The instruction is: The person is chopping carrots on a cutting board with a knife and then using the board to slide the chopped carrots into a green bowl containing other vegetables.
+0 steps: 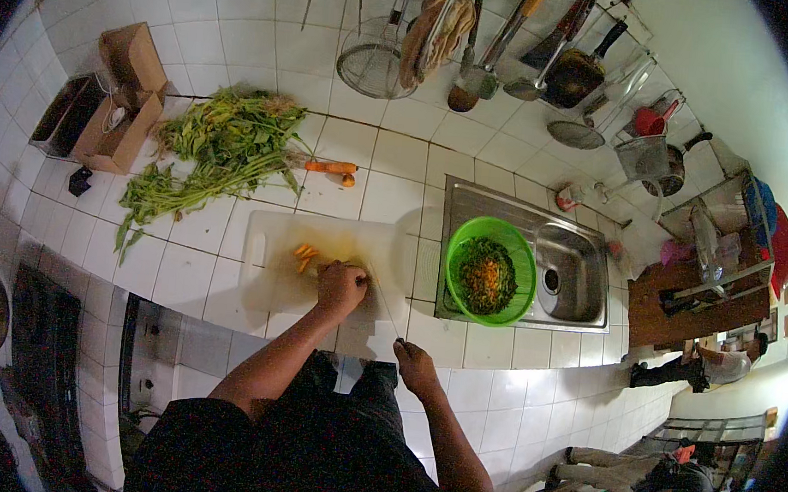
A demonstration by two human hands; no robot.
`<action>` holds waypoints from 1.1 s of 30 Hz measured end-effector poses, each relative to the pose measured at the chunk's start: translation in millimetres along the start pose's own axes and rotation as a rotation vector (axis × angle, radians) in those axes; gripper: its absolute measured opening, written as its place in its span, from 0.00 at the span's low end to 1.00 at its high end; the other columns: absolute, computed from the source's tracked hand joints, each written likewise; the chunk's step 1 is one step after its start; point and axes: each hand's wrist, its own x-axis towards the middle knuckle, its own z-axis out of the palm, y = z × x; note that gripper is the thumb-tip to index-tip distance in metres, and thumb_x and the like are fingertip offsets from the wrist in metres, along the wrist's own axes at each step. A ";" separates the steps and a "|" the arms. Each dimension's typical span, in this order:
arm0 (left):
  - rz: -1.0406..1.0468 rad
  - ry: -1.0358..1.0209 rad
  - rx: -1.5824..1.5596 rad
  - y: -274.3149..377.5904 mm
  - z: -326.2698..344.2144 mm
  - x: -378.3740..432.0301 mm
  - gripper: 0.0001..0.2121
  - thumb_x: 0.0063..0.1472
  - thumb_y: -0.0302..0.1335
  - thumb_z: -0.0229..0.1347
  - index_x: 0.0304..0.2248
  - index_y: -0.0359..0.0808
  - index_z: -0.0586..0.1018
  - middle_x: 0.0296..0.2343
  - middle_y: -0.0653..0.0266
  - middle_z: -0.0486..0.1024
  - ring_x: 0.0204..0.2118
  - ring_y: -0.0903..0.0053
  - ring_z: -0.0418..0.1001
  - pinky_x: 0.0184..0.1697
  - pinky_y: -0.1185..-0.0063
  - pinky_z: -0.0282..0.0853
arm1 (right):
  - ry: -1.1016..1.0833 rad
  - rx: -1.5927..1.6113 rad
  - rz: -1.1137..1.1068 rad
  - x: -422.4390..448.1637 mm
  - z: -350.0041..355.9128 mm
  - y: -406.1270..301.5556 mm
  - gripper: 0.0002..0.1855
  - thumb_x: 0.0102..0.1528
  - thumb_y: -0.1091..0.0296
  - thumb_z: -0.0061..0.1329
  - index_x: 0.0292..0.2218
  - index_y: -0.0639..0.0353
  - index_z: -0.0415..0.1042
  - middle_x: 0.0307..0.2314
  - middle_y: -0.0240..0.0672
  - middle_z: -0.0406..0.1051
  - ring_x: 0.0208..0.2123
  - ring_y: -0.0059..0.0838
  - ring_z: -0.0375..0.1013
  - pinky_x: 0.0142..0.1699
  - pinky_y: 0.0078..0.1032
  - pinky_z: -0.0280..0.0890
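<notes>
A white cutting board (pixel 262 284) lies on the tiled counter in front of me. My left hand (pixel 342 289) rests on it with curled fingers, and whatever may be under them is hidden. Beside those fingertips are cut carrot sticks (pixel 305 256). My right hand (pixel 417 369), at the counter's front edge, grips a kitchen knife (pixel 389 308) by its dark handle. The thin blade slants up and left to the board, close to my left hand. A green plastic basket (pixel 454 299), holding chopped greens with orange bits on top, stands at the sink's left side.
Leafy greens (pixel 229 136) and carrots (pixel 331 167) lie behind the board. A cardboard box (pixel 119 134) stands at the back left. The steel sink (pixel 576 274) is to the right. Strainers (pixel 373 67) and pans (pixel 574 76) hang on the wall. Two people (pixel 732 363) are in the right background.
</notes>
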 end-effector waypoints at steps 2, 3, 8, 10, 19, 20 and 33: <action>0.000 0.004 0.014 -5.3 4.7 0.1 0.05 0.42 0.30 0.60 0.22 0.42 0.81 0.22 0.62 0.76 0.31 0.63 0.72 0.38 0.63 0.60 | -0.106 -0.057 0.134 -4.0 -3.2 -8.7 0.25 0.60 0.50 0.38 0.37 0.70 0.70 0.24 0.53 0.71 0.28 0.44 0.71 0.38 0.38 0.64; -0.015 -0.021 -0.003 -9.6 8.8 0.8 0.05 0.42 0.30 0.61 0.22 0.42 0.81 0.20 0.62 0.76 0.30 0.63 0.72 0.38 0.63 0.61 | -0.105 -0.057 0.133 -5.5 -2.2 -11.6 0.25 0.60 0.50 0.38 0.37 0.70 0.70 0.24 0.53 0.71 0.28 0.44 0.71 0.38 0.38 0.64; -0.021 -0.019 -0.013 -15.8 14.0 -0.4 0.04 0.42 0.30 0.60 0.22 0.43 0.81 0.19 0.61 0.75 0.29 0.63 0.72 0.37 0.62 0.61 | -0.122 -0.173 0.062 -6.4 -8.9 -38.6 0.23 0.62 0.52 0.32 0.40 0.64 0.70 0.36 0.54 0.71 0.40 0.57 0.68 0.45 0.42 0.64; -0.035 -0.019 -0.023 -6.5 6.9 -1.4 0.05 0.42 0.31 0.61 0.22 0.43 0.82 0.21 0.60 0.75 0.30 0.63 0.72 0.37 0.62 0.61 | -0.102 -0.165 0.066 -3.7 -9.4 -36.4 0.23 0.62 0.53 0.32 0.40 0.63 0.70 0.36 0.55 0.71 0.40 0.57 0.68 0.45 0.43 0.64; -0.103 -0.035 -0.013 -17.8 5.8 -2.5 0.07 0.41 0.32 0.61 0.24 0.42 0.82 0.22 0.59 0.77 0.31 0.61 0.73 0.37 0.63 0.64 | -0.064 0.018 0.099 -5.1 3.8 -13.3 0.25 0.60 0.50 0.39 0.32 0.70 0.69 0.22 0.55 0.69 0.27 0.48 0.70 0.35 0.38 0.63; -0.103 -0.040 -0.013 -14.8 2.8 -2.7 0.07 0.41 0.32 0.61 0.24 0.42 0.82 0.22 0.59 0.77 0.31 0.61 0.73 0.37 0.63 0.64 | -0.051 0.019 0.091 -5.4 5.9 -15.4 0.25 0.60 0.50 0.39 0.32 0.70 0.69 0.22 0.54 0.69 0.27 0.49 0.70 0.35 0.39 0.63; -0.117 -0.150 -0.014 -27.0 4.6 -0.6 0.08 0.41 0.31 0.61 0.25 0.42 0.83 0.23 0.59 0.77 0.30 0.62 0.74 0.35 0.64 0.67 | -0.064 -0.028 0.097 -8.1 5.7 -27.4 0.27 0.60 0.48 0.38 0.33 0.70 0.69 0.25 0.56 0.70 0.31 0.52 0.70 0.39 0.39 0.63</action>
